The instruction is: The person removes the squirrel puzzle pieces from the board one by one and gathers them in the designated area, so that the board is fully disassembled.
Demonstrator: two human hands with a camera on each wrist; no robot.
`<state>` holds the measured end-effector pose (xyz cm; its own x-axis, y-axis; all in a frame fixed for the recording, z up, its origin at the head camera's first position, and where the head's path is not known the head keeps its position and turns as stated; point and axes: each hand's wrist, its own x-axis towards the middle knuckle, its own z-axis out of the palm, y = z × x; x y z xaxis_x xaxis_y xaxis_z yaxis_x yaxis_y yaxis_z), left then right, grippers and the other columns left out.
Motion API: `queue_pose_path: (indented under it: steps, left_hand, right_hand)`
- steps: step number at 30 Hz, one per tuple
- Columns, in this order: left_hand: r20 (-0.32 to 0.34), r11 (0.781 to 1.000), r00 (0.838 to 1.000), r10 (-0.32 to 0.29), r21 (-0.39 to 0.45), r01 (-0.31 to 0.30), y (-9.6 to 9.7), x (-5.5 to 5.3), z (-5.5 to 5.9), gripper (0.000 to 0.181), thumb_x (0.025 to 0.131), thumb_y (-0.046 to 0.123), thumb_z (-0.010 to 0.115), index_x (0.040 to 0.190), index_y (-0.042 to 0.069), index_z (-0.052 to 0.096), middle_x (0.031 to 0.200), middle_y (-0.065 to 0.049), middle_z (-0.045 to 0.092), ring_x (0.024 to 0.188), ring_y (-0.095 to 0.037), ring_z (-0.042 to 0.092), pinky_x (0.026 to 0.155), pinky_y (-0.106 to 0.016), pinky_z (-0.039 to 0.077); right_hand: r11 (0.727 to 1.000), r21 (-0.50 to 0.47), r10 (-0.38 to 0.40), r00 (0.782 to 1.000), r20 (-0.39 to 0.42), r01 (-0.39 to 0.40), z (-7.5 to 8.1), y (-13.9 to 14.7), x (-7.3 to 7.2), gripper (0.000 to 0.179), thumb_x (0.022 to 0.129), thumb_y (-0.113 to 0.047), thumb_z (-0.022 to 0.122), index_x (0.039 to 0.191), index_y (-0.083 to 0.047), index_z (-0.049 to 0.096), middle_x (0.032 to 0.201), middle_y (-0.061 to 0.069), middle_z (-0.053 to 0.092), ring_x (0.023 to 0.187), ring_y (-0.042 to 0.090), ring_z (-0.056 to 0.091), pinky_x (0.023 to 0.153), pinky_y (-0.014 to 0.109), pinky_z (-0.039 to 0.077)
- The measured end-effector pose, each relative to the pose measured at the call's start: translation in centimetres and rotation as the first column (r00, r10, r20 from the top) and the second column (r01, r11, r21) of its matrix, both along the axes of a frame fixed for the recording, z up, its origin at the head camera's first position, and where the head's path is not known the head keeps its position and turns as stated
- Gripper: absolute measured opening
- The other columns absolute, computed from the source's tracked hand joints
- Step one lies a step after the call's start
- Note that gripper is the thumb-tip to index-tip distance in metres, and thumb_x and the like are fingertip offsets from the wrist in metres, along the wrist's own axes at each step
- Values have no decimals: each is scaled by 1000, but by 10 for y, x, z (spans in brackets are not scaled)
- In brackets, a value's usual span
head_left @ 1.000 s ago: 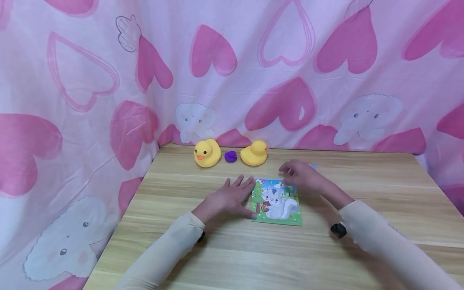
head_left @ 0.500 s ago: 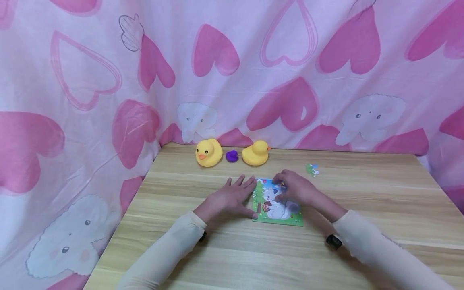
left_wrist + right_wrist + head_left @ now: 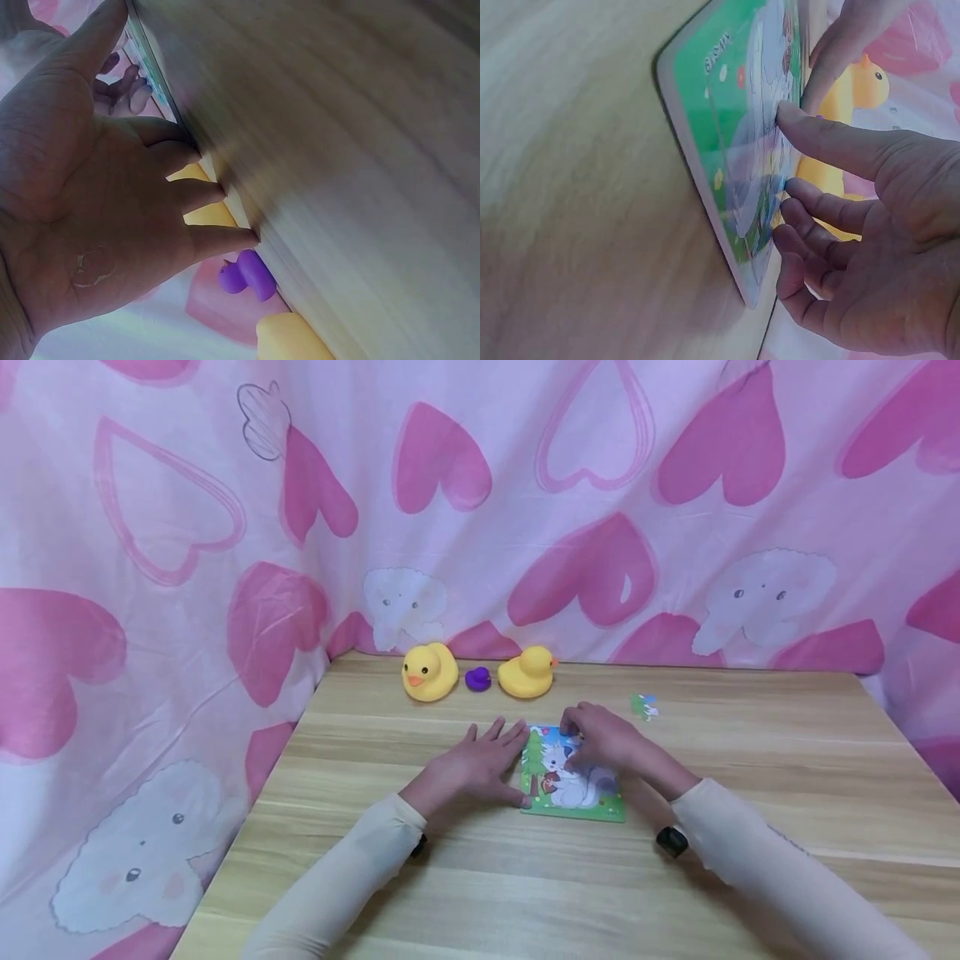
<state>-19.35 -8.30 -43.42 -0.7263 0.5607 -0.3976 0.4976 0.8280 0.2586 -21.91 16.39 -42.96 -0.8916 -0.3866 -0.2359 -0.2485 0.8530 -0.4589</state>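
A square jigsaw puzzle [image 3: 573, 797] with a white squirrel and a green border lies flat on the wooden table. My left hand [image 3: 474, 770] rests with spread fingers along its left edge, the thumb at the lower left corner. Over the puzzle's upper right part, my right hand [image 3: 609, 743] has its thumb and fingertips set down on the picture, partly covering it. In the right wrist view, the thumb and bent fingers stand apart on the puzzle face [image 3: 735, 135]. One loose puzzle piece [image 3: 643, 707], green, blue and white, lies beyond the right hand.
Behind the puzzle stand a yellow rubber duck [image 3: 430, 672], a small purple duck [image 3: 477, 678] and another yellow duck [image 3: 527, 673]. A pink curtain with hearts [image 3: 581, 572] hangs along the table's back and left side.
My right hand has come left and down from near the loose piece onto the puzzle, leaving that piece in full sight. The left hand stays at the puzzle's edge.
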Motion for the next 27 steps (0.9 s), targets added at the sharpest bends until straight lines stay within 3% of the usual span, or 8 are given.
queue_pose_path:
  steps: [5, 13, 20, 27]
  left_hand:
    - [-6, 1000, 1000, -11, -4, 11, 0, -1, 0, 118, 88, 76, 67, 172, 19, 7, 181, 2, -1, 168, -31, -3, 134, -66, 6]
    - [-3, 1000, 1000, -6, 4, 6, -1, 0, 1, 117, 89, 75, 67, 172, 19, 7, 181, 3, -1, 168, -30, -4, 134, -66, 5]
    - [-8, 1000, 1000, 2, 11, -2, -2, 0, 1, 116, 89, 74, 68, 172, 20, 8, 181, 3, 0, 168, -30, -3, 133, -66, 6]
    - [-9, 1000, 1000, -5, 18, 5, -2, 1, 0, 116, 89, 75, 68, 172, 20, 8, 181, 3, 0, 168, -31, -2, 134, -66, 6]
  right_hand:
    - [997, -74, 13, 1000, -13, -14, -4, 3, -1, 49, 79, -16, 94, 116, -10, 63, 116, 8, 63, 104, 24, 56, 95, 43, 56]
    - [991, -135, 30, 999, 36, -24, -5, 9, 0, 48, 87, -8, 86, 128, -7, 62, 122, 9, 67, 113, 26, 62, 106, 48, 56]
    - [995, -89, 52, 997, 49, -48, -1, 4, -5, 44, 88, -11, 86, 126, -5, 65, 120, 10, 69, 114, 26, 64, 106, 49, 56]
    - [998, -46, 38, 999, 3, -38, -4, -1, -1, 48, 83, -25, 92, 118, -4, 66, 112, 9, 68, 102, 23, 62, 97, 44, 57]
